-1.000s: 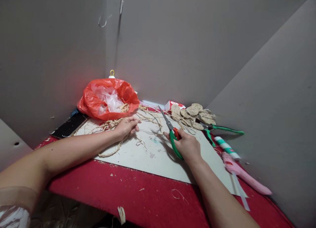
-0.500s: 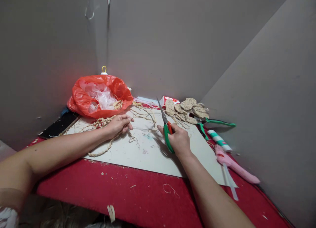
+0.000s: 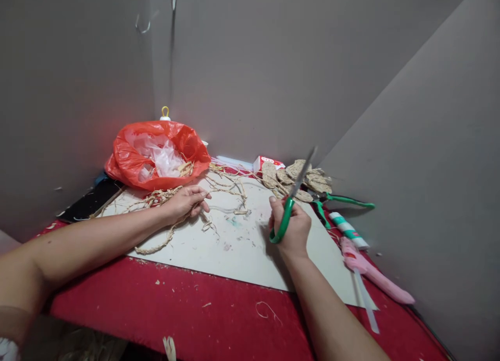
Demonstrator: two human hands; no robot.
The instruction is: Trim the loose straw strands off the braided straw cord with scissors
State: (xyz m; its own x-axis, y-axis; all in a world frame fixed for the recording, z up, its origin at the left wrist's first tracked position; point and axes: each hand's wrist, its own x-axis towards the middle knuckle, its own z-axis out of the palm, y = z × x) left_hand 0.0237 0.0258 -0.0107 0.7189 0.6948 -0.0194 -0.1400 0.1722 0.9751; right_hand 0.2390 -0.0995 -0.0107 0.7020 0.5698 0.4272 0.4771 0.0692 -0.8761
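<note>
My right hand [image 3: 294,227] grips a pair of scissors [image 3: 287,219] by its green handle, the blades pointing up and to the right above the white board [image 3: 230,262]. At the left of the board my left hand [image 3: 188,202] is closed in a pinch, with a braided straw cord [image 3: 156,249] running from under it in a loop toward the board's front edge. A tangle of loose straw [image 3: 162,196] lies just behind that hand. Thin straw strands [image 3: 230,190] stretch across the back of the board between the two hands.
Behind my left hand stands a red plastic bag [image 3: 128,165]. Coiled woven pieces [image 3: 318,180] lie at the back right. Down the right side are green-handled pliers [image 3: 349,200], a striped tube [image 3: 349,231] and a pink glue gun [image 3: 377,277]. Grey walls close in behind.
My right hand has moved slightly right, away from my left hand, and the scissors have turned so their blades lean right. My left hand has hardly moved.
</note>
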